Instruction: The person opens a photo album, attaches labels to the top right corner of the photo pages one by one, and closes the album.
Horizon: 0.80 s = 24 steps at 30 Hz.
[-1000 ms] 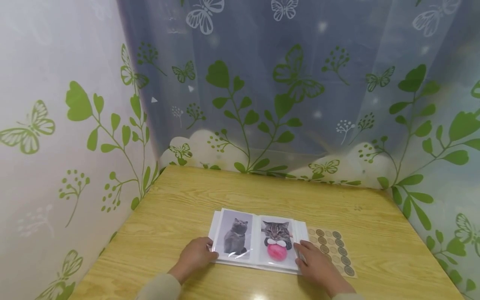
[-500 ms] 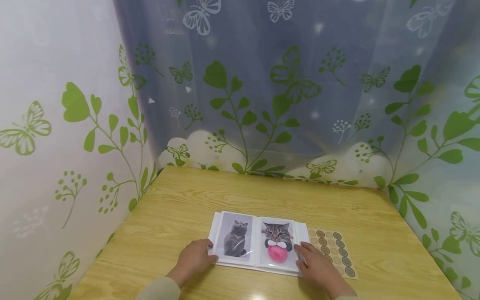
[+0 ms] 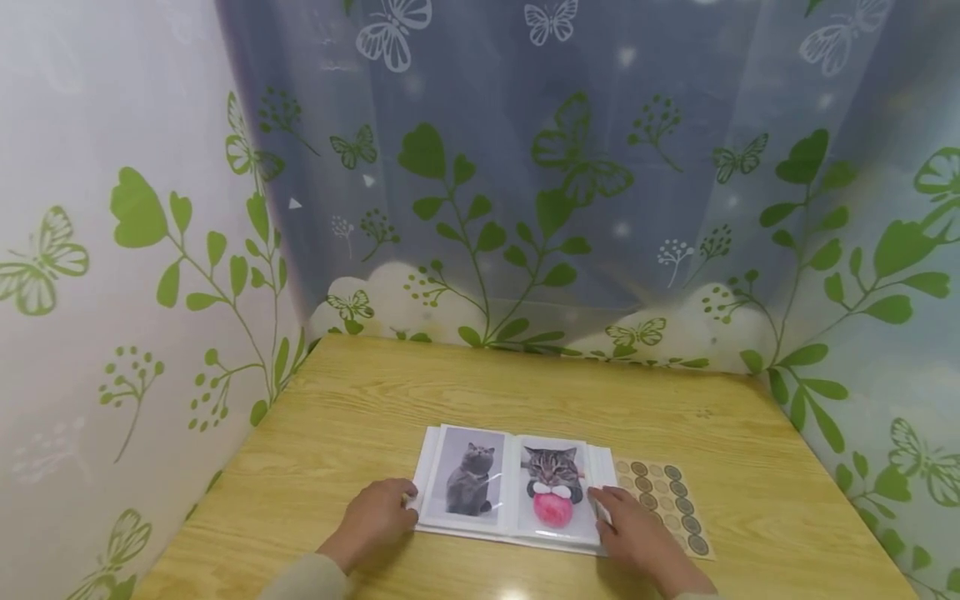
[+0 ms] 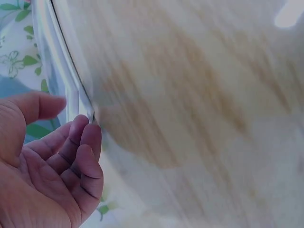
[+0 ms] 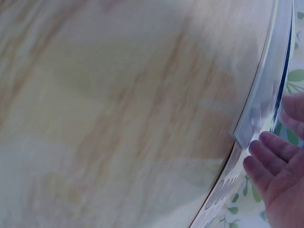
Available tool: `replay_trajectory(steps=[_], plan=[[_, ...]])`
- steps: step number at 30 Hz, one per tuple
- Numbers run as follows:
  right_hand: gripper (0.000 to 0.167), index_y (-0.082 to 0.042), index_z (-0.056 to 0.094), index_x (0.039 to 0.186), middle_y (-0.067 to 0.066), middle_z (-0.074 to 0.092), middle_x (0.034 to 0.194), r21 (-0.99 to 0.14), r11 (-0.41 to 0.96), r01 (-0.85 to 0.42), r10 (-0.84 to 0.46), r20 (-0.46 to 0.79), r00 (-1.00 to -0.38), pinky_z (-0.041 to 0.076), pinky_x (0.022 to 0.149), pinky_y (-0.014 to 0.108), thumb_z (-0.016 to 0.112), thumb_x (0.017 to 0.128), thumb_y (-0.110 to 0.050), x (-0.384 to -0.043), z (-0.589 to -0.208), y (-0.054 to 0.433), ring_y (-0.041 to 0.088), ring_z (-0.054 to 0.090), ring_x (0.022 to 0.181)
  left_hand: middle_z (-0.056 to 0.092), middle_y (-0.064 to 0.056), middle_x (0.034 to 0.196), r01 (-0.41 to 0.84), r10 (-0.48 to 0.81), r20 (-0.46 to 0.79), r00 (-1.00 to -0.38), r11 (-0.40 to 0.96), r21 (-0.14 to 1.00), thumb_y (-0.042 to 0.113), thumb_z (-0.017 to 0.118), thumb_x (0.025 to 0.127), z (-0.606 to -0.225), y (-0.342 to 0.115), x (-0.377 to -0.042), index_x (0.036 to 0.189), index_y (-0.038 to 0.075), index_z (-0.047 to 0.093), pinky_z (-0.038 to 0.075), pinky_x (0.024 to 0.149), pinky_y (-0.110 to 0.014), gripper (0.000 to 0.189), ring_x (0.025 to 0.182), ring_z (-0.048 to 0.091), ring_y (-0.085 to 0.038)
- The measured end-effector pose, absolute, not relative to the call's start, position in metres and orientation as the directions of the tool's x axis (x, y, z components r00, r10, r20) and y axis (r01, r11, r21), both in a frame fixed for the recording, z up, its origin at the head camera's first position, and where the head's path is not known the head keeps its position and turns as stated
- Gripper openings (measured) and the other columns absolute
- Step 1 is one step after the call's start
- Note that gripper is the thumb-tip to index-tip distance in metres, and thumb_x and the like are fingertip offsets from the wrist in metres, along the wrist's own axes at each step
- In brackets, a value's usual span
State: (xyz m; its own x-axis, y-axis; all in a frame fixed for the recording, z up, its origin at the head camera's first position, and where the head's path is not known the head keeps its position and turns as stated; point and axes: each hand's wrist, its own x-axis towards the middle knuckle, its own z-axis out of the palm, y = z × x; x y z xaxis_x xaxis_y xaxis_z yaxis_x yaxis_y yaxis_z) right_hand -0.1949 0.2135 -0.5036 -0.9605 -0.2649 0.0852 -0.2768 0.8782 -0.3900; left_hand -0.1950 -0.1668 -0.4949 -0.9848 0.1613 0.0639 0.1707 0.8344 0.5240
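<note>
Beneath the left hand [image 3: 372, 518] and right hand [image 3: 633, 529], a table [image 3: 375, 383]; between them, an open album [image 3: 511, 487]; beside the right hand, a spotted sheet [image 3: 665, 492]. The left hand is loosely parted; the right hand, relaxed, touches the album.

Both arms come in from bottom edge, angled fwd & inward, hands well apart, backs toward the head cam. L hand [image 3: 371, 518] has a light sleeve [image 3: 307, 577] near the wrist; L fingers [image 4: 90, 164] loosely bent, side by side, L thumb [image 4: 40, 105] approx. straight, w/ a gap btwn. R hand [image 3: 637, 533] roughly mirrors it, R sleeve [image 3: 697, 596] barely in; R fingers [image 5: 268, 161] straighter, close tog., R thumb [image 5: 294, 107] apart, partly cut off in R wrist view.
</note>
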Motion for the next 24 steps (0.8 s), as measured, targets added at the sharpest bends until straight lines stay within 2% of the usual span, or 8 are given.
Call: replay_trajectory(steps=[6, 13, 18, 21, 24], plan=[[0.041, 0.000, 0.060, 0.131, 0.024, 0.059, 0.127, -0.360, 0.896, -0.261, -0.223, 0.144, -0.964, 0.045, 0.100, 0.057, 0.063, 0.091, -0.008, -0.196, -0.504, 0.223, 0.044, 0.056, 0.119, 0.068, -0.002, 0.083, 0.141, 0.136, 0.049, -0.989, 0.832, 0.537, 0.014, 0.066, 0.087, -0.487, -0.168, -0.202, 0.106, 0.003, 0.070, 0.052, 0.065, -0.041, 0.022, 0.075, 0.061, -0.020], [0.040, 0.004, 0.058, 0.132, 0.029, 0.055, 0.130, -0.396, 0.898, -0.190, -0.148, 0.134, -0.980, 0.043, 0.098, 0.061, 0.057, 0.096, -0.012, -0.197, -0.500, 0.238, 0.048, 0.054, 0.119, 0.067, -0.003, 0.082, 0.194, 0.155, 0.118, -0.981, 0.831, 0.521, 0.021, 0.067, 0.089, -0.481, -0.150, -0.213, 0.107, 0.003, 0.070, 0.052, 0.064, -0.041, 0.025, 0.074, 0.062, -0.021], [0.040, 0.007, 0.056, 0.132, 0.031, 0.055, 0.130, -0.426, 0.893, -0.143, -0.106, 0.109, -0.988, 0.047, 0.092, 0.061, 0.054, 0.099, -0.016, -0.199, -0.501, 0.256, 0.048, 0.056, 0.114, 0.069, -0.011, 0.092, 0.240, 0.173, 0.177, -0.969, 0.827, 0.508, 0.024, 0.066, 0.091, -0.479, -0.128, -0.220, 0.109, 0.002, 0.069, 0.054, 0.072, -0.046, 0.029, 0.084, 0.065, -0.029], [0.041, 0.010, 0.055, 0.131, 0.034, 0.054, 0.129, -0.423, 0.898, -0.123, -0.089, 0.100, -0.991, 0.045, 0.095, 0.062, 0.052, 0.099, -0.016, -0.200, -0.501, 0.269, 0.051, 0.054, 0.116, 0.069, -0.016, 0.099, 0.263, 0.189, 0.194, -0.963, 0.822, 0.505, 0.025, 0.064, 0.092, -0.476, -0.114, -0.224, 0.113, 0.000, 0.068, 0.054, 0.077, -0.049, 0.032, 0.091, 0.066, -0.034], [0.046, 0.014, 0.051, 0.132, 0.039, 0.050, 0.130, -0.415, 0.906, -0.082, -0.055, 0.077, -0.996, 0.043, 0.097, 0.064, 0.051, 0.100, -0.018, -0.200, -0.500, 0.278, 0.055, 0.051, 0.117, 0.067, -0.016, 0.099, 0.289, 0.209, 0.213, -0.954, 0.823, 0.488, 0.026, 0.065, 0.092, -0.471, -0.097, -0.228, 0.114, 0.000, 0.068, 0.054, 0.076, -0.049, 0.035, 0.091, 0.065, -0.034]])
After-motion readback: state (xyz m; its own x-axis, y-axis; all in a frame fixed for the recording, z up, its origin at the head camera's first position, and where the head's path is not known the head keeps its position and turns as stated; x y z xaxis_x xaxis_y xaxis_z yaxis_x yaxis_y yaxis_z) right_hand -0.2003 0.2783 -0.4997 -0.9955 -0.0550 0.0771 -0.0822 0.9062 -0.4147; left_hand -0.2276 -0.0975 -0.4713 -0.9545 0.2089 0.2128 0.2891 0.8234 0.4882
